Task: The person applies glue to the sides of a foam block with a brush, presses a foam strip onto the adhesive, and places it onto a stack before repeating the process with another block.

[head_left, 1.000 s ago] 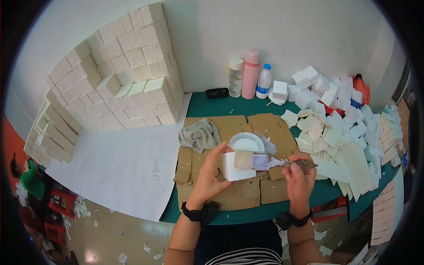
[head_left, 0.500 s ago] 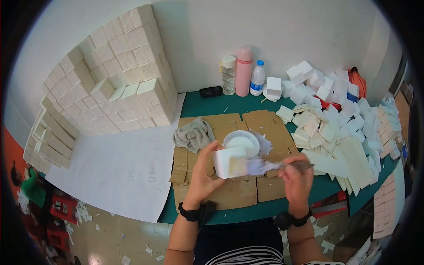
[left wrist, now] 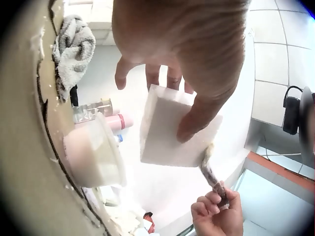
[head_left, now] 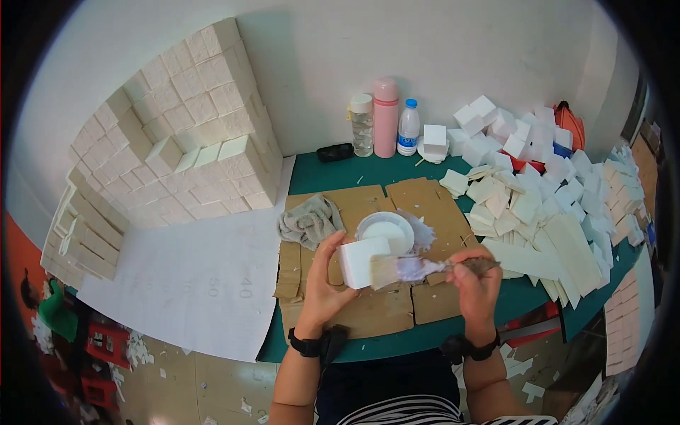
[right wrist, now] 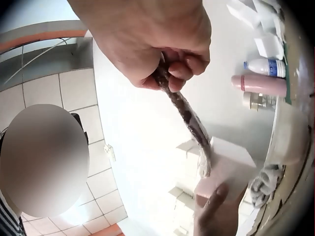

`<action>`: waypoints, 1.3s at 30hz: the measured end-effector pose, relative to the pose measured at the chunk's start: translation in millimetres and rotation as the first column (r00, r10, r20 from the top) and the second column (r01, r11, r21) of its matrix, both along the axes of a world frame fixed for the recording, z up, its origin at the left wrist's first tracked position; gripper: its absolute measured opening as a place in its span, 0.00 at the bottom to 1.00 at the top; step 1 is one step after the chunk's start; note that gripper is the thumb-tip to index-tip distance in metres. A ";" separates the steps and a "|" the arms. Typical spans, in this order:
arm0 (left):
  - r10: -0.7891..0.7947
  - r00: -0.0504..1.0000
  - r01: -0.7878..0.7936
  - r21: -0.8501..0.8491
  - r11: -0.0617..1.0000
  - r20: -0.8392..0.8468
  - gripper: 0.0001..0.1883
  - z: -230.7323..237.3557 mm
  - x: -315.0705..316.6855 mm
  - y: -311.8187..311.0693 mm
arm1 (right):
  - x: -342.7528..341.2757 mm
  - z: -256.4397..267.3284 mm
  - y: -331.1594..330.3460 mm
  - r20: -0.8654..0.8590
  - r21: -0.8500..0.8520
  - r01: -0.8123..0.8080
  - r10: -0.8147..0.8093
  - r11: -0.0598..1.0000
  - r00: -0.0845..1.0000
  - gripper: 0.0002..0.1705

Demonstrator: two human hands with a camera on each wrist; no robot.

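Note:
My left hand (head_left: 327,287) grips a white foam-like block (head_left: 356,262) between thumb and fingers, held up over the cardboard. In my right hand (head_left: 476,283) is a paintbrush (head_left: 407,269), pinched by its dark, crusted handle. Its pale bristles lie against the block's right-hand face. The right wrist view shows the brush (right wrist: 189,120) side-on, its tip at the block (right wrist: 226,164). Just behind the block stands a round white tub (head_left: 386,230) with white paste-like stuff inside; the block partly covers it in the head view.
Cardboard (head_left: 361,315) covers part of the green table (head_left: 326,170), with a grey cloth (head_left: 310,221) on it. Stacked blocks (head_left: 205,106) form a tall wall at left. Bottles, including a pink flask (head_left: 385,120), stand at the back. Loose white pieces (head_left: 524,205) heap at right.
The brush has swept left and then a little right across the block, its bristles now near the block's right side. The left hand and block have shifted slightly left in the head view.

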State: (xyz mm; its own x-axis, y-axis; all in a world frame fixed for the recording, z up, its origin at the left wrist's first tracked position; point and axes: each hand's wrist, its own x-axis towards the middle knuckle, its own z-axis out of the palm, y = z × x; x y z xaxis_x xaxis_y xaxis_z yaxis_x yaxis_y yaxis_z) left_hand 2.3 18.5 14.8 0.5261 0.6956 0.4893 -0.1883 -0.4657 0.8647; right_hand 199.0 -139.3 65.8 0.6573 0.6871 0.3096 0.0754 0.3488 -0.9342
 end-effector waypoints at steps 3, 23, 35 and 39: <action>-0.013 1.000 0.013 -0.026 1.000 0.017 0.49 0.2 -0.6 -1.0 | 12.6 2.8 1.9 -0.046 0.033 0.025 -0.023 0.999 0.999 0.06; -0.030 0.999 0.033 -0.063 0.997 0.045 0.50 5.6 -0.2 -5.3 | 10.4 -24.5 12.0 -0.411 0.176 -0.009 0.082 0.984 0.908 0.05; 0.175 0.973 -0.151 0.153 0.977 -0.153 0.48 7.7 1.7 -0.3 | 18.1 -3.2 22.1 0.059 0.000 -0.043 0.043 0.999 0.997 0.04; 0.183 0.979 -0.176 0.082 0.981 -0.093 0.48 1.7 1.7 2.7 | 9.7 -4.1 47.5 0.408 -0.149 -0.023 0.083 0.989 0.909 0.04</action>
